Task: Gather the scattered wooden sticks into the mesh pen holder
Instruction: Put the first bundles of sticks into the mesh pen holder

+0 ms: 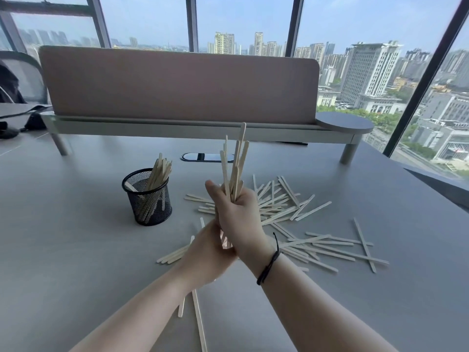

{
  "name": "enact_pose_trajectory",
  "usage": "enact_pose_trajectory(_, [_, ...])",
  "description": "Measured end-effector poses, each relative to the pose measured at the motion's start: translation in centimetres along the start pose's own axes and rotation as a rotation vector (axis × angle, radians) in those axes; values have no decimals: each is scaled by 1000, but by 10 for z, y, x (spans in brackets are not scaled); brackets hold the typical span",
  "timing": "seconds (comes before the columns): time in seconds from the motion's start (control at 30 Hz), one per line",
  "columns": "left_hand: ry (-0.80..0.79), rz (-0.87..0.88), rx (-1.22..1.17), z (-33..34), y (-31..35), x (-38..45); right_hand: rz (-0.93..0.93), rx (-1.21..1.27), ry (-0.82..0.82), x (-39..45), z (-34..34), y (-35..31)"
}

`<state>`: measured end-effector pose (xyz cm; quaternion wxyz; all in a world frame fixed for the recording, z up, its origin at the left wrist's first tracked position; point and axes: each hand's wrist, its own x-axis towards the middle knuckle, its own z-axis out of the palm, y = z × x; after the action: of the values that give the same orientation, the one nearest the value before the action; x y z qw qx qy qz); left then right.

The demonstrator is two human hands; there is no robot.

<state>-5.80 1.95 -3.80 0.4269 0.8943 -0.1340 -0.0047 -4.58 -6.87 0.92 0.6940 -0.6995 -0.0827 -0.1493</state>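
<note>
A black mesh pen holder (149, 204) stands on the grey desk left of centre, with several wooden sticks (160, 171) leaning in it. My right hand (238, 219), a black cord on its wrist, grips an upright bundle of sticks (236, 158) above the desk. My left hand (205, 257) lies just below and against it, at the bundle's lower end. Its fingers are hidden behind the right hand. Loose sticks (284, 201) lie heaped behind my hands. More loose sticks (330, 247) spread to the right, and a few sticks (199, 318) lie under my forearms.
A pink divider panel (177, 82) on a raised shelf (177, 128) crosses the back of the desk. A cable port (206, 157) sits behind the holder. Dark items (35, 121) lie at the far left. The desk edge (436, 184) runs along floor-height windows on the right.
</note>
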Motion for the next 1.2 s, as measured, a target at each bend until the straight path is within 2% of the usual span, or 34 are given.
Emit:
enact_pose_trajectory(0.1, [21,-27,-60,-5,-5,2,45,-8,20,-3,-1,13])
enact_pose_trajectory(0.4, [-86,67,-46,-13,-10,3,146,-18,8,-15,-9,37])
enact_pose_trajectory(0.5, [-110,64,-26,-21,-12,4,151,29,-22,-14,-15,30])
enact_pose_trajectory(0.6, [-204,37,14,-32,-14,7,130,117,-17,-10,-29,16])
enact_pose_trajectory(0.67, [-177,-19,28,-36,-15,8,117,184,-10,-7,-43,10])
enact_pose_trajectory(0.8, [2,-128,300,-29,-20,20,174,233,71,-5,-81,13])
enact_pose_trajectory(0.87, [-48,-182,425,-20,-16,26,222,260,119,-6,-95,19])
enact_pose_trajectory(1.2, [-186,-211,607,16,15,90,366,466,104,-9,-102,29])
